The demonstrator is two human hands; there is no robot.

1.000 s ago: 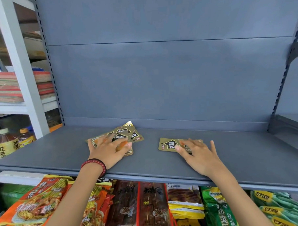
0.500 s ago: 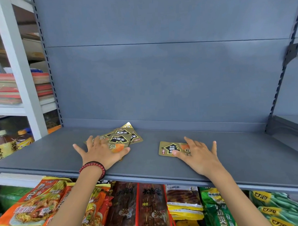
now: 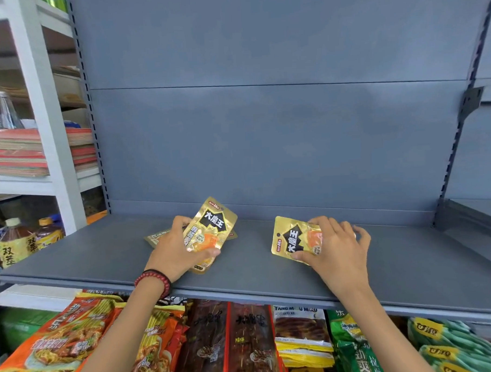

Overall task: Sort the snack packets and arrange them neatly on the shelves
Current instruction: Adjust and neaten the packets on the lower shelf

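Observation:
On the grey shelf [image 3: 101,256] my left hand [image 3: 175,252] grips a gold snack packet [image 3: 212,229] with a black label, tilted up off the board. Under it lie more gold packets [image 3: 159,237], partly hidden by the hand. To the right, my right hand [image 3: 333,249] holds a second gold packet [image 3: 290,237] by its right side, its left edge lifted off the shelf. A red bead bracelet sits on my left wrist.
The shelf's right half [image 3: 411,263] is bare up to the back panel [image 3: 265,142]. Below hang orange [image 3: 65,342], dark red [image 3: 245,340], yellow [image 3: 301,338] and green packets [image 3: 442,343]. At the left a white rack [image 3: 47,124] holds books [image 3: 15,153] and bottles [image 3: 16,241].
Both hands lay flat on the packets before; now each has closed on a packet and tilted it up off the shelf. The view has moved closer.

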